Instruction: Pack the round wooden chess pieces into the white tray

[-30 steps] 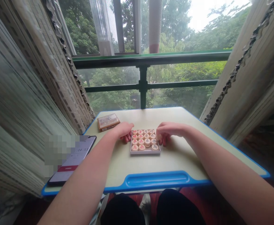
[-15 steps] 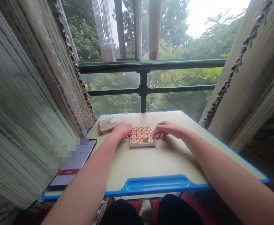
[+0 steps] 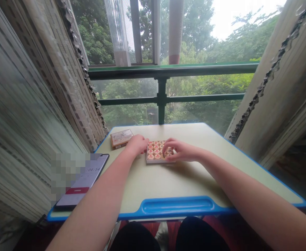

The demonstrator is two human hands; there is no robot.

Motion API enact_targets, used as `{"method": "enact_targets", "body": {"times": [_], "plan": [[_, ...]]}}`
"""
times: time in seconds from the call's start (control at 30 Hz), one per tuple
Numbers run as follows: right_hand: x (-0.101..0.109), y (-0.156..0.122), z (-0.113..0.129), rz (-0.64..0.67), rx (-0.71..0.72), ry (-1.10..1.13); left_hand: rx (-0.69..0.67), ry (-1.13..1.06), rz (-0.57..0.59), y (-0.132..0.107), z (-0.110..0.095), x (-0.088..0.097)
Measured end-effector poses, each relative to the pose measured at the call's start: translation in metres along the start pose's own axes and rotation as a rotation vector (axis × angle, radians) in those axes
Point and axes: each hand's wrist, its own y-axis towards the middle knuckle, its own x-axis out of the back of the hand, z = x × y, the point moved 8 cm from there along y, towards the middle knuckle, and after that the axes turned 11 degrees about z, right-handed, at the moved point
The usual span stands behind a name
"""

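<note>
A shallow white tray (image 3: 158, 161) packed with round wooden Chinese chess pieces (image 3: 153, 152) marked in red is set on a pale green desk (image 3: 184, 177) with a blue rim, at 12 o'clock from the seated person, towards the desk's far side. The right hand (image 3: 181, 150) is arched over the tray from 3 o'clock, its fingertips (image 3: 165, 148) lowered onto the pieces at the tray's right side; whether a piece is being grasped cannot be told. The left hand (image 3: 138, 144) is held against the tray's left edge from 9 o'clock, its fingers curled and partly hidden, so no grip can be confirmed. A small printed box (image 3: 121, 138) is placed at 10 o'clock from the tray, and a smartphone (image 3: 83, 181) showing digits lies at 8 o'clock, partly blurred out. Beyond the desk, a green window railing (image 3: 162, 99) and trees (image 3: 194, 35) are seen.
</note>
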Motion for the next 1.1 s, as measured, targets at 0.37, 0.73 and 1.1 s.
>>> {"method": "enact_targets", "body": {"times": [0.37, 0.73, 1.1], "plan": [[0.003, 0.002, -0.003, -0.063, -0.072, -0.011, -0.024, 0.04, -0.034, -0.004, -0.005, 0.003], [0.001, 0.002, -0.003, -0.034, -0.092, -0.033, -0.057, 0.109, -0.058, -0.007, -0.009, 0.005], [0.001, 0.002, 0.003, -0.027, -0.062, -0.041, -0.066, 0.152, -0.068, -0.013, -0.014, 0.007]]}}
